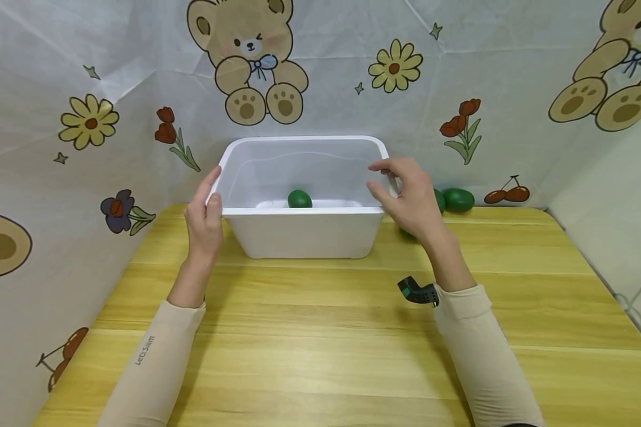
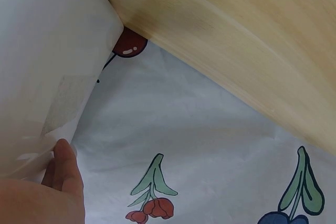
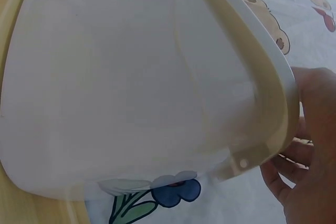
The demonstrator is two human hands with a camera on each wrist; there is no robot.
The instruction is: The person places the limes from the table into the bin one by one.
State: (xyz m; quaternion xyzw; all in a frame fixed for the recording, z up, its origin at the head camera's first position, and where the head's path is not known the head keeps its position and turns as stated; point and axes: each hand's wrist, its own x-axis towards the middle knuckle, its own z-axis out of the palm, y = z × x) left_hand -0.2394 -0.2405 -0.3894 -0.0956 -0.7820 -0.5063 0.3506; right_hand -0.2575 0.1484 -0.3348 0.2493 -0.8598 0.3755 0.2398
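A white plastic bin [image 1: 304,236] stands on the table toward the back wall. Inside it lies one smooth green oval object [image 1: 300,199], partly hidden by the front rim. My left hand [image 1: 204,216] grips the bin's left rim, thumb at the front corner; the left wrist view shows its fingers [image 2: 65,166] against the bin wall. Over the right rim is my right hand [image 1: 411,196], thumb and forefinger spread apart above the bin's inside. In the right wrist view its fingers [image 3: 275,177] lie right at the rim, fingertips partly hidden behind it.
Several more green ovals [image 1: 458,200] sit on the wooden table [image 1: 310,332] right of the bin, partly hidden by my right hand. A white sheet [image 1: 342,107] printed with bears and flowers hangs close behind the bin. A dark strap [image 1: 418,292] sticks out at my right wrist.
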